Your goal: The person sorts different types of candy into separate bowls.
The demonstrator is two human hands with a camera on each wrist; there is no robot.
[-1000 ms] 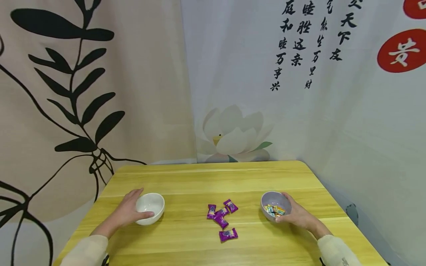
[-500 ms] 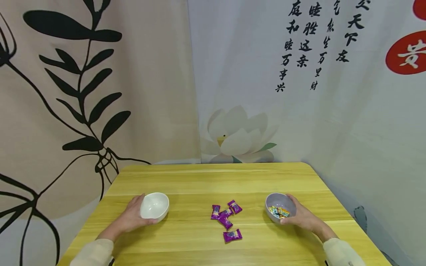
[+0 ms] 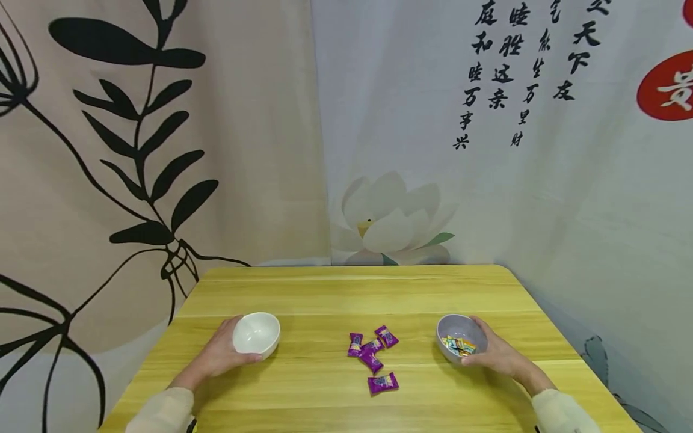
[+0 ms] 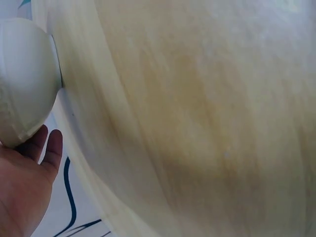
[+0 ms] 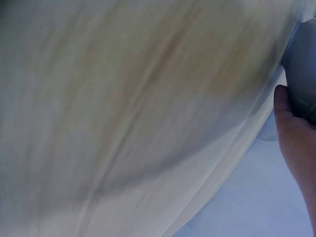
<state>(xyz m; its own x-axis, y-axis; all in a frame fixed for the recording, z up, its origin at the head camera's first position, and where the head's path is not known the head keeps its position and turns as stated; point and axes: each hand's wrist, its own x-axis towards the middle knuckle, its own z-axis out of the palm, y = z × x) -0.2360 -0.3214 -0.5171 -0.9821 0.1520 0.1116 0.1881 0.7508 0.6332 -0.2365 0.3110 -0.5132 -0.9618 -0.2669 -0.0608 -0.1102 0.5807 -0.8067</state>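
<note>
A white bowl (image 3: 256, 334) stands upright on the left part of the table, with nothing visible inside it. My left hand (image 3: 219, 351) grips its left side, thumb at the front and fingers behind. To the right is a grey-purple bowl (image 3: 448, 329) with several small yellow-and-blue wrapped candies (image 3: 459, 346) at its bottom. My right hand (image 3: 500, 356) holds that bowl by its right side. Between the bowls lie several purple wrapped candies (image 3: 382, 383), most clustered and one nearer to me. In the left wrist view, fingers (image 4: 51, 154) touch the bowl's lower wall.
The wooden table (image 3: 325, 294) has rounded far corners and ends at a curtain (image 3: 260, 150) with plant prints and lettering. Bare tabletop lies between each bowl and the candies.
The left fingers have come in against the white bowl's side. Everything has shifted slightly right in the head view as the camera turned; both bowls keep their places among the candies.
</note>
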